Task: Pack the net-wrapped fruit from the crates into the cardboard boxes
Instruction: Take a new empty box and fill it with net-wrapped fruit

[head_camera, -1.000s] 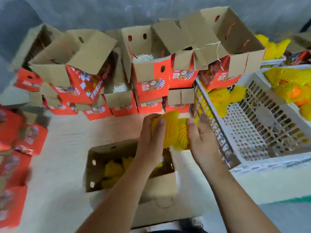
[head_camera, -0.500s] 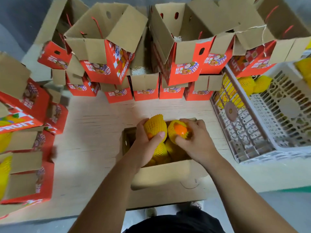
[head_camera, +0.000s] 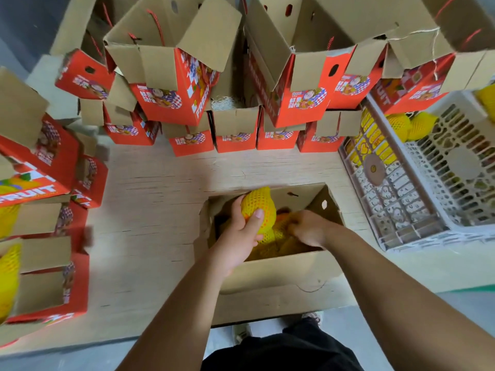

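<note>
- Yellow foam-net-wrapped fruit (head_camera: 259,210) sat gripped in left hand (head_camera: 241,231) over open brown cardboard box (head_camera: 281,269), six o'clock
- Right hand (head_camera: 308,227) pinched netted fruit inside
- Netting looked soft, grippy; cup round the middle
</note>
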`<state>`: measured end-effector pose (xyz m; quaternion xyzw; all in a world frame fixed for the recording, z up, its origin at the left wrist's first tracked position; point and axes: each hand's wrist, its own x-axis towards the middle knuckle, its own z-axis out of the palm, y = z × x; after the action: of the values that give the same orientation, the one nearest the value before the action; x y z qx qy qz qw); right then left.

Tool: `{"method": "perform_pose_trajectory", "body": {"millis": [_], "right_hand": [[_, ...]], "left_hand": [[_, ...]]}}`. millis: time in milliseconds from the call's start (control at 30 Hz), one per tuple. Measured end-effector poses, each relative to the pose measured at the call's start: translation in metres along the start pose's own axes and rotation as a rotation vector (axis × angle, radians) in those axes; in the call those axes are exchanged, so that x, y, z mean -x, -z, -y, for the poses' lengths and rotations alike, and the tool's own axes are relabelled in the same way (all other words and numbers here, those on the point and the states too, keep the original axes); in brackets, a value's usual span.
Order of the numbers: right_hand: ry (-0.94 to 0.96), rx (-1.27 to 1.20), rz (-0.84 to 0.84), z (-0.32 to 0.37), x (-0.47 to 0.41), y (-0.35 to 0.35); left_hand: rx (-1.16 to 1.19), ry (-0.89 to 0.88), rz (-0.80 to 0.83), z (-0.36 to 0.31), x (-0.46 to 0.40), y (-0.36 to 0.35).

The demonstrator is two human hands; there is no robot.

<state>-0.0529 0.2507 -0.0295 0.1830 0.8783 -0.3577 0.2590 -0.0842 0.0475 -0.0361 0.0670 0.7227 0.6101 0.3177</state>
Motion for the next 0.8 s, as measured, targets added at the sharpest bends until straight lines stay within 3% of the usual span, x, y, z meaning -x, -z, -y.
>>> {"method": "perform_pose_trajectory", "body": {"millis": [67, 133, 200, 300, 433, 667, 800], "right_hand": [[0.015, -0.409, -0.153, 0.005, 0.008, 0.004], [0.019, -0.705, 0.038, 0.017, 0.019, 0.003], [0.061, -0.73, 0.169, 0.03, 0.03, -0.003], [0.126, -0.776, 0.085, 0.034, 0.036, -0.006], [0.124, -1.135, 0.132, 0.027, 0.042, -0.001], [0.126, -1.297, 0.089, 0.034, 0.044, -0.007], [0.033, -1.428, 0.077, 0.038, 0.044, -0.01]], "left_hand": [[0.015, -0.018, 0.012, 0.002, 0.0, 0.002], [0.064, -0.064, 0.049, 0.003, 0.0, 0.001], [0.139, -0.104, 0.091, 0.002, -0.001, -0.001], [0.213, -0.122, 0.094, -0.001, -0.001, 0.0], [0.185, -0.167, 0.104, 0.003, 0.001, -0.003], [0.038, -0.29, -0.081, 0.007, 0.0, -0.006], [0.132, -0.326, -0.243, 0.011, 0.0, -0.009]]}}
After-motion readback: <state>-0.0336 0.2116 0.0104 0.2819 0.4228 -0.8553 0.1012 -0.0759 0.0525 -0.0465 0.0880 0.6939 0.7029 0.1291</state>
